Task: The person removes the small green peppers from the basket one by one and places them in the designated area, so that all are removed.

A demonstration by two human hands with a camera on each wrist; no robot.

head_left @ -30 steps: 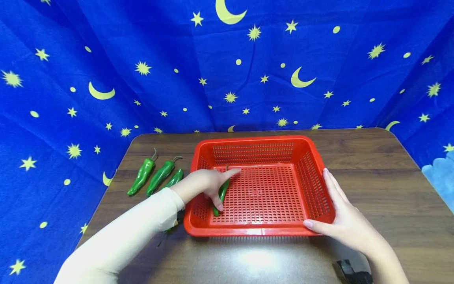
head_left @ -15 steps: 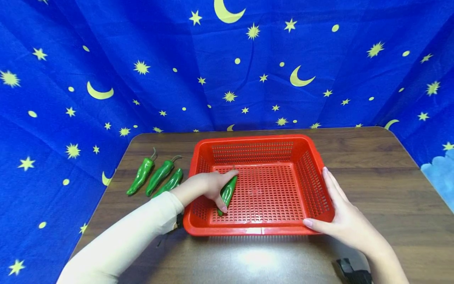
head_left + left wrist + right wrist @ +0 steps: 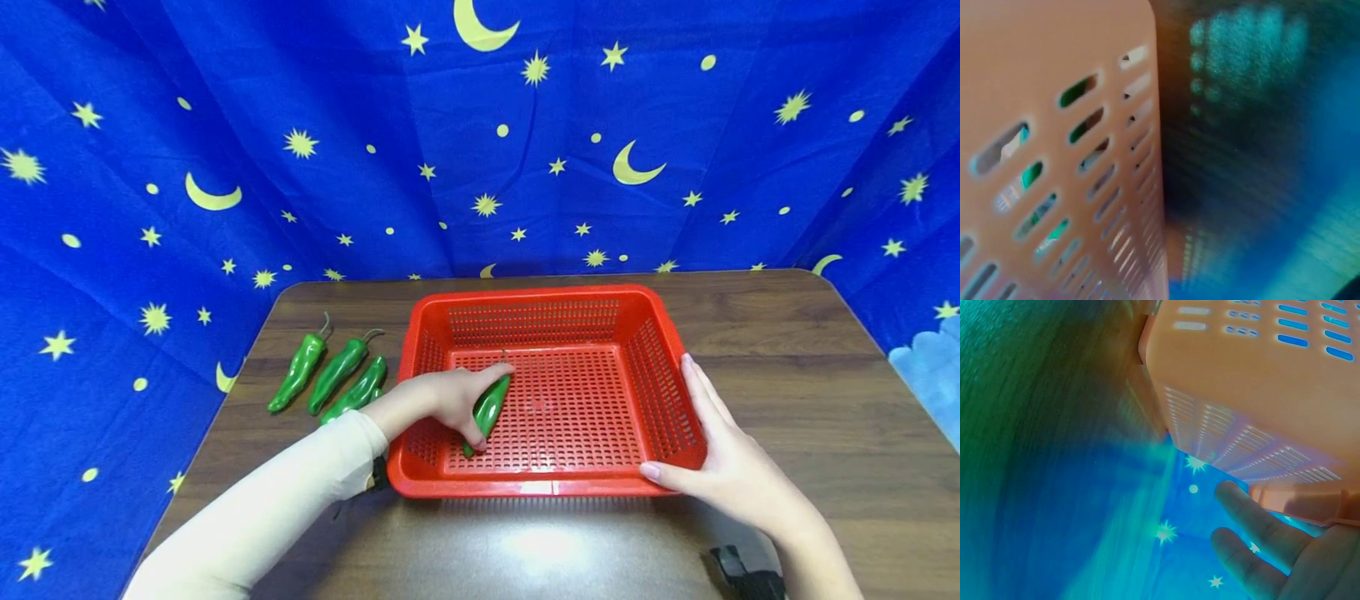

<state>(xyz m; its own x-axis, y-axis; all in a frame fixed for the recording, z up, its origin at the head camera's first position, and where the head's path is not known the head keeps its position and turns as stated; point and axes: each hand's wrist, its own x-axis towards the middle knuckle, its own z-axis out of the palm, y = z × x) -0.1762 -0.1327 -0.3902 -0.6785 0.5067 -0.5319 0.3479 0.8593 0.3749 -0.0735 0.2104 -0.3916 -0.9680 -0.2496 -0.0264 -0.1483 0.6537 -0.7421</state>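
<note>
In the head view, my left hand (image 3: 457, 400) reaches over the left side of a red perforated plastic basket (image 3: 547, 485). It holds a green chili pepper (image 3: 491, 407) low inside, with thumb and index finger at its sides; my other fingers are hidden. My right hand (image 3: 720, 454) grips the basket's near right corner, thumb over the front rim and fingers along the outer right wall. Two of its straight fingers (image 3: 1254, 519) show beside the basket in the right wrist view. The left wrist view shows the basket's outer wall (image 3: 1054, 37), with bits of green through the slots.
Several more green chili peppers (image 3: 298, 373) lie on the wooden table (image 3: 787, 350) left of the basket, partly behind the left forearm. A black strap (image 3: 742, 575) shows beneath the right wrist. A blue curtain (image 3: 360, 100) with moons and stars hangs behind the table.
My left hand and the chili pepper have shifted slightly right inside the basket, and more of the pepper shows. The right hand and basket have stayed put.
</note>
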